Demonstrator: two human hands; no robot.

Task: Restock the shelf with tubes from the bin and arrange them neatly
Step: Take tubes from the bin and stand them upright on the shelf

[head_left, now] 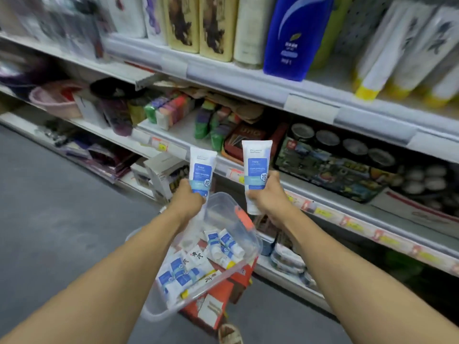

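My left hand [189, 197] grips a white tube with a blue label [202, 167], held upright with its flat crimped end up. My right hand [267, 194] grips a second, matching tube [257, 167] the same way. Both tubes hang in the air above a clear plastic bin [248, 247], in front of the middle shelf. The bin holds several more white-and-blue tubes [224, 244], lying loosely in a heap. It rests tilted on a red cardboard box [221, 294]. On the top shelf at the right stand white tubes with yellow caps [387, 58].
The top shelf also carries a blue bottle [295, 38] and cream cartons [198, 23]. The middle shelf [323, 194] holds coloured sponges [211, 125], a red card box and a dark toy pack [332, 167]. Grey floor lies to the left. Price tags line the shelf edges.
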